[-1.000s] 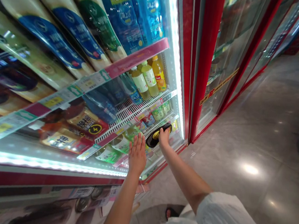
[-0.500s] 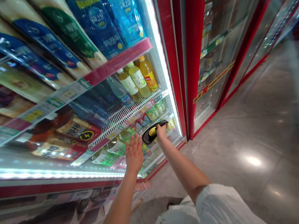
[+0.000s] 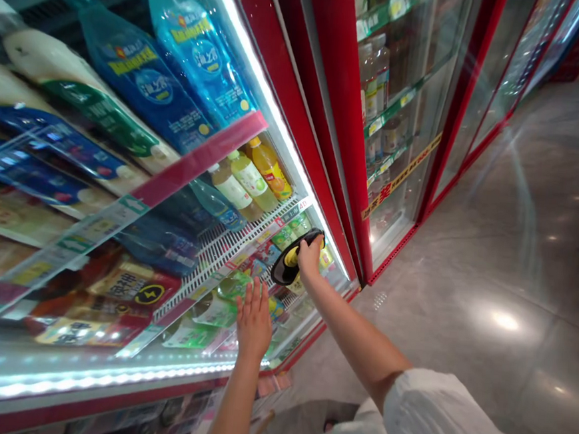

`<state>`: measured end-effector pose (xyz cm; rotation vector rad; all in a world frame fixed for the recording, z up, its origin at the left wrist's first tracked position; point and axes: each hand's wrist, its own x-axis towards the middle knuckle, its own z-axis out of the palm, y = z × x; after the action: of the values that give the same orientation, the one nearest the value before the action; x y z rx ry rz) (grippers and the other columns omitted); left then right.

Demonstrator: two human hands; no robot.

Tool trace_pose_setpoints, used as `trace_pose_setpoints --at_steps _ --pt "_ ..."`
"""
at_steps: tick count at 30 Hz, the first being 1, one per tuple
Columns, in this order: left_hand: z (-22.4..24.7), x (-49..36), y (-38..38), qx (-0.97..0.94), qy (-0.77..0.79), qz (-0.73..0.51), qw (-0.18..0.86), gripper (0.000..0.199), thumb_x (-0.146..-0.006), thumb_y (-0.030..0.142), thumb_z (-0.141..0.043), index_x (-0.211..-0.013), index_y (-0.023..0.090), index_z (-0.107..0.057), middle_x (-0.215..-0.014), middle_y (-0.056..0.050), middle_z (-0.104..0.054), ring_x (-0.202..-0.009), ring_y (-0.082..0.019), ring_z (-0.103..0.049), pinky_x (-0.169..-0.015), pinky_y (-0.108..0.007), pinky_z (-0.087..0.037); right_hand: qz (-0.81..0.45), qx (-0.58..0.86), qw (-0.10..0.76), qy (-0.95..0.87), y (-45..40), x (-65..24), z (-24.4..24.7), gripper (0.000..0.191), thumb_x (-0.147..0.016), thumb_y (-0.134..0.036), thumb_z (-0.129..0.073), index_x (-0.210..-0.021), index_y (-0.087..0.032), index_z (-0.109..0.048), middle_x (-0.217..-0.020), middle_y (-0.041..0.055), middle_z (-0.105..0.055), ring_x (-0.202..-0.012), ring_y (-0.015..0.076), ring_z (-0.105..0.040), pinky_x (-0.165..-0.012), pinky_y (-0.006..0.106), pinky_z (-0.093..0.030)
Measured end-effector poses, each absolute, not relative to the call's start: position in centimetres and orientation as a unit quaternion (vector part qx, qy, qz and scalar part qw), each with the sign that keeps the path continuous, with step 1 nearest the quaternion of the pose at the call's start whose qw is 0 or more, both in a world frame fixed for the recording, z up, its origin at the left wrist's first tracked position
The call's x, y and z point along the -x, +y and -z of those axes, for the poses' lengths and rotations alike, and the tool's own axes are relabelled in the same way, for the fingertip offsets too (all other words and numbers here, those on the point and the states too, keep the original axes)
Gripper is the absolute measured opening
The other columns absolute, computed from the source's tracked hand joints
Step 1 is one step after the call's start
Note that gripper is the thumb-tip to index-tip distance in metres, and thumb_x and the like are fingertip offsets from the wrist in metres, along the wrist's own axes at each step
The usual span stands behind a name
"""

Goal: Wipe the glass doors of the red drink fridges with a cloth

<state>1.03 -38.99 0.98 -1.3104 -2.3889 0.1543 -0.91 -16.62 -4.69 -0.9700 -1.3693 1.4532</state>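
My left hand (image 3: 254, 322) is held up with its fingers spread, in front of the lower shelf's green-labelled bottles (image 3: 195, 330); nothing is in it. With the fingers of my right hand (image 3: 311, 255) wrapped round its edge, I hold a black oval object (image 3: 282, 270) with a yellow part inside. What it is exactly I cannot make out. It hangs in front of the small bottles and packs low in the lit cooler. Behind it, the wire shelf (image 3: 237, 240) bears an orange drink bottle (image 3: 269, 168) and pale green bottles.
Large blue bottles (image 3: 192, 55) and white-capped bottles lie on the upper shelf, behind a pink price rail (image 3: 209, 147). Red door frames (image 3: 338, 114) stand to the right, with another glass-fronted cooler beyond. Grey floor (image 3: 461, 324) spreads at the right.
The view has shifted, so the shelves sit lower and further left. My left hand appears slightly lower; my right hand still holds the black object.
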Motion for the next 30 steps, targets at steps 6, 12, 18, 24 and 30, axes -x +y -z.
trace_pose_setpoints --at_steps 6,12,18,24,30 --pt "-1.5 -1.6 -38.0 0.464 -0.860 -0.058 0.204 0.081 -0.096 0.010 -0.044 -0.163 0.023 -0.001 -0.170 -0.013 -0.018 -0.157 -0.031 -0.020 -0.127 -0.060 -0.021 -0.612 0.432 0.415 -0.516 -14.7 0.2 5.9 0.082 -0.085 -0.019 -0.038 -0.162 -0.005 -0.015 -0.166 0.0193 -0.032 -0.159 0.0271 -0.015 -0.128 0.057 -0.013" --pt "-0.9 -2.6 -37.9 0.459 -0.864 -0.061 0.197 0.080 -0.097 0.011 -0.044 -0.163 0.022 0.000 -0.170 -0.015 -0.017 -0.157 -0.032 -0.019 -0.126 -0.061 -0.024 -0.598 0.388 0.424 -0.558 -13.1 0.0 4.6 0.082 -0.085 -0.021 -0.042 -0.163 -0.008 -0.019 -0.169 0.0142 -0.027 -0.159 0.0236 -0.016 -0.130 0.050 -0.014" --pt "0.1 -2.7 -36.3 0.463 -0.860 -0.059 0.205 0.082 -0.097 0.011 -0.045 -0.163 0.022 0.002 -0.170 -0.015 -0.019 -0.156 -0.034 -0.023 -0.125 -0.061 -0.025 -0.602 0.406 0.408 -0.554 -12.1 -1.1 6.8 0.089 -0.081 -0.014 -0.039 -0.164 -0.005 -0.006 -0.171 0.0169 -0.017 -0.160 0.0258 -0.007 -0.129 0.057 -0.012" --pt "0.3 -2.3 -35.4 0.484 -0.851 -0.060 0.196 0.082 -0.097 0.010 -0.045 -0.163 0.022 0.000 -0.170 -0.015 -0.020 -0.157 -0.032 -0.022 -0.127 -0.060 -0.022 -0.576 0.360 0.437 -0.590 -10.2 -1.1 6.5 0.090 -0.081 -0.015 -0.042 -0.165 -0.011 -0.010 -0.172 0.0107 -0.018 -0.160 0.0236 -0.006 -0.130 0.054 -0.010" --pt "2.3 -1.9 -35.6 0.498 -0.843 -0.056 0.194 0.080 -0.096 0.011 -0.046 -0.163 0.019 -0.002 -0.169 -0.015 -0.021 -0.157 -0.030 -0.021 -0.128 -0.057 -0.018 -0.565 0.366 0.406 -0.618 -9.8 -2.7 7.8 0.093 -0.078 -0.012 -0.041 -0.164 -0.006 -0.006 -0.174 0.0131 -0.007 -0.160 0.0251 -0.002 -0.129 0.055 -0.013"
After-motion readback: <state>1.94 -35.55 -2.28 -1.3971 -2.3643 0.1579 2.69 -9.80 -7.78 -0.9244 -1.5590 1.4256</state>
